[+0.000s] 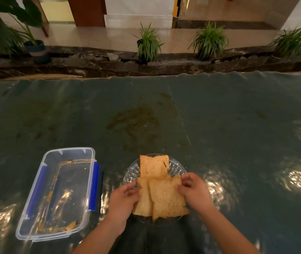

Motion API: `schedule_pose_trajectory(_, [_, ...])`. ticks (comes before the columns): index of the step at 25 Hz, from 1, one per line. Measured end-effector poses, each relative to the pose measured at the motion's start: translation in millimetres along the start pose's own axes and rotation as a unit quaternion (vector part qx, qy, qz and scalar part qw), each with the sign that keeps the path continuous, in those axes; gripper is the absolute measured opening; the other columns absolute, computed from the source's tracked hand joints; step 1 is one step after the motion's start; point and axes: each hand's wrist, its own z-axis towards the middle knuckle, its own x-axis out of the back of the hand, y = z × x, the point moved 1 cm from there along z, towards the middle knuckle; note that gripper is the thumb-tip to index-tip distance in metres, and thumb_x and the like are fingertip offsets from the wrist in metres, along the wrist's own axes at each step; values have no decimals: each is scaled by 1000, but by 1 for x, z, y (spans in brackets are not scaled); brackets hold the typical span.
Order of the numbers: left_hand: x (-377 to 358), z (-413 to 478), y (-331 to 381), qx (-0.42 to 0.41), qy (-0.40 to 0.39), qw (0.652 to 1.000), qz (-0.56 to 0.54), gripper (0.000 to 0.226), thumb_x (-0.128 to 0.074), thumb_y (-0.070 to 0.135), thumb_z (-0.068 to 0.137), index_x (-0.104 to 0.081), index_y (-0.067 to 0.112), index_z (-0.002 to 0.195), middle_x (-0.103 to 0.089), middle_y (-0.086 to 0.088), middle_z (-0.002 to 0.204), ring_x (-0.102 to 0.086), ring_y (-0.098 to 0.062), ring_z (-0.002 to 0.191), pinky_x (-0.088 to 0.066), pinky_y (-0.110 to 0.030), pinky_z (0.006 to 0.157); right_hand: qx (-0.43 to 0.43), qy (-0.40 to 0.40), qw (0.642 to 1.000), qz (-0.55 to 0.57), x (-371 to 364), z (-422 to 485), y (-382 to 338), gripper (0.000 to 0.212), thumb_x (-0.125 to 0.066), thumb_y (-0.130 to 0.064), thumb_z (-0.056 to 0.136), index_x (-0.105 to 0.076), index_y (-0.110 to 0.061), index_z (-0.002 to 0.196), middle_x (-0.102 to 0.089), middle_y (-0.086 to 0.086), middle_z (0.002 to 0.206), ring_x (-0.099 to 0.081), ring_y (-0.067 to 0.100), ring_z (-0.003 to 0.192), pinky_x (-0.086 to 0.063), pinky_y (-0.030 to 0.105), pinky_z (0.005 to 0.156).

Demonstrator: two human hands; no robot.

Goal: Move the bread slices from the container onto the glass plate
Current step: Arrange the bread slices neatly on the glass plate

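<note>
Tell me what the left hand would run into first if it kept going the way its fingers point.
The left hand points right, already touching the near bread slices on the glass plate. Past them, probably the right hand.

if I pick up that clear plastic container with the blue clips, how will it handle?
The clear plastic container with blue clips probably lifts easily: only crumbs remain inside. Its thin walls may flex. Being empty and smooth-bottomed, it would likely slide, not tip, if pushed.

I see two bare forearms reaching forward, left hand [123, 198] and right hand [193, 189] close together, fingers curled inward, pinching
</note>
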Motion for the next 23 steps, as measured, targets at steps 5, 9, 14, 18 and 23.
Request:
schedule_pose_trajectory(5, [3, 11, 17, -6, -5, 999, -31, 40, -67, 1, 86, -65, 18, 122, -70, -9, 115, -67, -27, 106, -56, -50, 91, -48, -7, 995, 83, 12, 35, -16, 24, -73, -2, 79, -63, -12, 98, -72, 11, 95, -69, 25, 83, -57, 40, 66])
schedule_pose_trajectory(9, [14, 22, 17, -5, 17, 997, -74, 38, -66, 5, 87, -64, 18, 123, -69, -7, 119, -66, -26, 109, -53, -53, 96, -80, -15, 992, 98, 13, 60, -13, 23, -70, -2, 81, -63, -8, 102, -69, 13, 96, -64, 24, 80, -48, 33, 58])
schedule_pose_trajectory(14, [17, 34, 15, -3, 72, 993, -93, 38, -65, 5, 88, -64, 19, 123, -64, -5, 125, -61, -25, 115, -49, -53, 102, -63, 12, 995, 76, 11, 78, -9, 22, -69, -7, 84, -63, -13, 104, -69, 14, 104, -65, 27, 89, -50, 34, 63])
schedule_pose_trajectory(18, [17, 43, 11, -9, 86, 995, -56, 39, -64, 9, 90, -62, 23, 126, -64, -3, 125, -60, -24, 116, -48, -53, 103, -41, 20, 999, -10, 8, 80, -3, 23, -68, -16, 85, -61, -18, 107, -68, 5, 107, -65, 22, 94, -56, 39, 78])
schedule_pose_trajectory(23, [2, 44, 7, -37, 93, 992, 78, 46, -63, 8, 91, -54, 17, 135, -63, -1, 120, -58, -20, 112, -49, -39, 92, -5, 14, 988, -154, 2, 78, 0, 37, -66, -25, 86, -58, -19, 122, -68, 1, 114, -63, 21, 101, -50, 31, 76])
